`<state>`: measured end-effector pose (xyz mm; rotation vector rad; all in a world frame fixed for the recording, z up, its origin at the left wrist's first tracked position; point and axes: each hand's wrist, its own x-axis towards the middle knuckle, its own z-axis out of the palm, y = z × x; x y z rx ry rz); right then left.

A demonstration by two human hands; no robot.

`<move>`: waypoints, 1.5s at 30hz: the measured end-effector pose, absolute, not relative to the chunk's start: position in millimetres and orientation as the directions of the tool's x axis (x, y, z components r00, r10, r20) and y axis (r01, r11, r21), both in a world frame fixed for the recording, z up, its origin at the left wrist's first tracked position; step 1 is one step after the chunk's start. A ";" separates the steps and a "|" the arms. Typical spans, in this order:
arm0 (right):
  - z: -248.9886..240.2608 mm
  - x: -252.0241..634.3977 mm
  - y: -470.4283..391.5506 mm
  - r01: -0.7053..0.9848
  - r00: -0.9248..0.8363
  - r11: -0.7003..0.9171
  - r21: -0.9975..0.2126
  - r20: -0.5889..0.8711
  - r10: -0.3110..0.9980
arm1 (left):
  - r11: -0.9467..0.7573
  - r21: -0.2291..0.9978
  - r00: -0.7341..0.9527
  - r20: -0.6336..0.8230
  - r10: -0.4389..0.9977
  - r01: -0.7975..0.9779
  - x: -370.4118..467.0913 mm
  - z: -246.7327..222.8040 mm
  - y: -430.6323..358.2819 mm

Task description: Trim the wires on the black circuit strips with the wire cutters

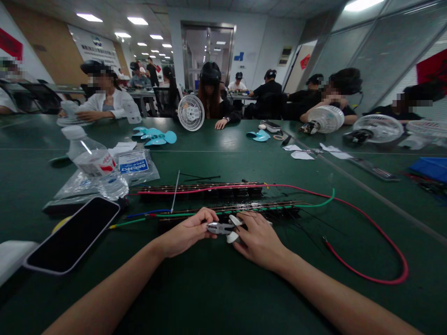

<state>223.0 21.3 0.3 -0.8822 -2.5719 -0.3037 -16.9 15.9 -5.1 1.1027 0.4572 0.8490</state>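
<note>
My right hand (260, 237) is wrapped round the white handles of a pair of pliers (220, 228), whose metal jaws point left. The fingers of my left hand (190, 232) are pinched together at the tip of the jaws; whatever lies between them is too small to make out. Just beyond both hands lies a long dark strip with a green wire (181, 214) along it. A second dark strip (157, 191) runs parallel behind it, crossed by a red cable (370, 214) that loops round to the right. A white cable tie (175, 190) stands up near the strips' left part.
A phone (75, 235) and a water bottle (96, 160) are on the left, beside a plastic bag (134, 163). Blue fan blades (157, 136), white fans (191, 113) and papers (302, 155) lie farther back. Several people sit across the green table (216, 298).
</note>
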 end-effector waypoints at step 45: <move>2.9 214.4 13.7 0.695 -0.658 0.717 0.055 0.450 0.604 | 0.140 0.917 0.486 0.066 0.871 -0.375 -6.8 -2.2 9.9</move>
